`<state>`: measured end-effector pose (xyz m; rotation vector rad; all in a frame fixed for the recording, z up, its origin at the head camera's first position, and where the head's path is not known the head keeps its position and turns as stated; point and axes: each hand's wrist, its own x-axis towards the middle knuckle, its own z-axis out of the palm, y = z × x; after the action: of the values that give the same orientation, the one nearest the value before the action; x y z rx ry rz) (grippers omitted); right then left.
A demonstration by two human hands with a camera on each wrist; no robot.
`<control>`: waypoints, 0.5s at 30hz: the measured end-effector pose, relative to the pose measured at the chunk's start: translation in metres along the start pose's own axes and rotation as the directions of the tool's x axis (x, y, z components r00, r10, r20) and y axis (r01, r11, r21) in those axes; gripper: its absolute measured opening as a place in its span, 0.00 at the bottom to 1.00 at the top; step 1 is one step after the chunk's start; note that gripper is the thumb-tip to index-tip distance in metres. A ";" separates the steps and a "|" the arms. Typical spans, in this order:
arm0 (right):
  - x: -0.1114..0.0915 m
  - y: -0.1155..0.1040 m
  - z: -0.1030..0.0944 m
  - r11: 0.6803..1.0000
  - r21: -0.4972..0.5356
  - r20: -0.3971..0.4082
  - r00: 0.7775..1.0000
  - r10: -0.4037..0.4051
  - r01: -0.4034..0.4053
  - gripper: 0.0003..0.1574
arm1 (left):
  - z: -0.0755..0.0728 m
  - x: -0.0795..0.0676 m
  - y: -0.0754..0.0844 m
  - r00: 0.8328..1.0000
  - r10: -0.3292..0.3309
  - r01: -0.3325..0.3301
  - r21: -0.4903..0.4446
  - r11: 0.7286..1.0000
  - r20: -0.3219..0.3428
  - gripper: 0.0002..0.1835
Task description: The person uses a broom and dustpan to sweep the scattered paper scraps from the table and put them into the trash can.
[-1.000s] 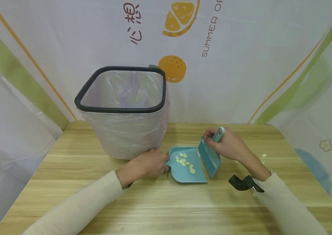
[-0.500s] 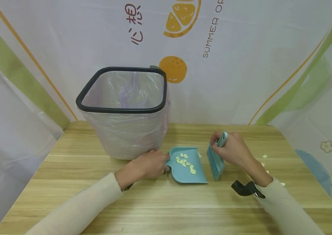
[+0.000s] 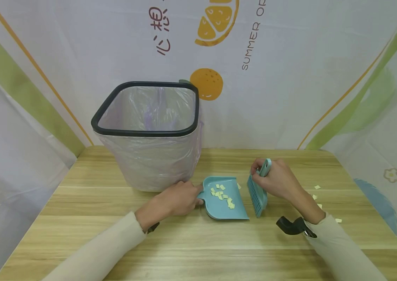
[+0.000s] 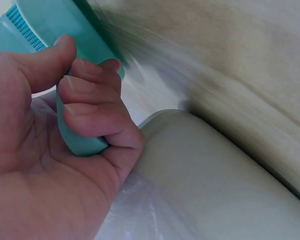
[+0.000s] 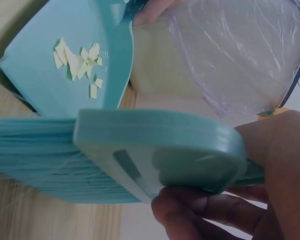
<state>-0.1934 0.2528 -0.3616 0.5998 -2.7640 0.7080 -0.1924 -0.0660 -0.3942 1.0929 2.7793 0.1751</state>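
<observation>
Got a teal dustpan lying on the wood-grain tabletop, just to the right of the left grip. Clamped there on the dustpan's handle, with fingers curled right round it, easy to check in the left wrist view. Holding a matching hand brush with the right grip, pinched near the base of its handle, with that handle sticking up and the bristles turned toward the dustpan's open lip. Standing a little apart from that lip, btw, not touching it. Can't tell about contact between bristles and wood.

Seeing a bunch of pale yellow paper scraps inside the dustpan, mostly around the middle. Also spotting a loose scrap just outside the lip, between dustpan and brush, plus a few stray bits farther right, past the right wrist.

Behind the left grip, got a black-rimmed trash bin lined with a see-through purplish plastic bag. Further back, just a white cloth with orange-fruit prints and "SUMMER" lettering
</observation>
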 end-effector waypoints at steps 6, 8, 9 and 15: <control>0.000 -0.001 0.000 1.000 -0.005 -0.001 1.000 0.000 0.000 0.07 | 0.001 0.000 0.000 1.000 0.006 -0.007 -0.019 1.000 -0.017 0.18; 0.000 -0.001 0.000 1.000 -0.007 -0.003 1.000 0.000 0.000 0.07 | 0.001 0.000 0.000 1.000 0.004 -0.005 -0.024 1.000 -0.017 0.18; 0.000 -0.001 0.000 1.000 -0.010 -0.004 1.000 0.000 0.000 0.07 | 0.001 0.000 0.000 1.000 0.003 -0.003 -0.028 1.000 -0.016 0.18; 0.000 -0.002 -0.001 1.000 -0.025 0.000 1.000 0.007 -0.007 0.07 | 0.000 -0.001 0.001 1.000 0.011 -0.012 -0.052 0.999 -0.021 0.17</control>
<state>-0.1922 0.2519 -0.3602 0.5853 -2.7716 0.6746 -0.1908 -0.0656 -0.3941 1.1016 2.7703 0.2609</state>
